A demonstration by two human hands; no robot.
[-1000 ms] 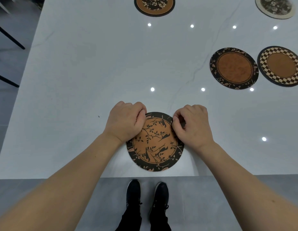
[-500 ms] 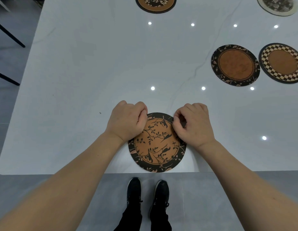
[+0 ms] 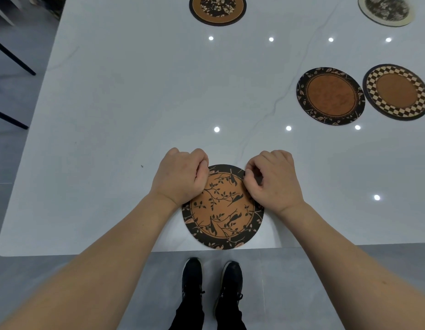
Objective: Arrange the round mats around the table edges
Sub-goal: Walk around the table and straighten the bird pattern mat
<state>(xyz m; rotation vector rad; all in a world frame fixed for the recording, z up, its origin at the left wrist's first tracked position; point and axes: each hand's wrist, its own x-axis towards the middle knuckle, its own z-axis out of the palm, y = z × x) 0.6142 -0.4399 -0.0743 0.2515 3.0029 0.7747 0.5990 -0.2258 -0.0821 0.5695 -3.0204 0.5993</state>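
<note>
A round brown mat with black branches and birds (image 3: 222, 210) lies flat at the near edge of the white table (image 3: 111, 139), its rim almost at the table's front edge. My left hand (image 3: 180, 177) pinches its upper left rim with curled fingers. My right hand (image 3: 272, 179) pinches its upper right rim the same way. A leaf-bordered brown mat (image 3: 330, 96) and a checkered-border mat (image 3: 397, 91) lie side by side at the right. A floral brown mat (image 3: 217, 9) sits at the far edge, and a pale-rimmed dark floral mat (image 3: 386, 9) at the far right.
The table's left edge runs diagonally, with a rounded near-left corner (image 3: 2, 251). Black chair legs (image 3: 14, 58) stand on the grey floor to the left. My black shoes (image 3: 211, 279) are on the floor just below the table's front edge.
The mat and both hands have stayed almost in place; the mat has shifted slightly toward the front edge. The view has tilted a little.
</note>
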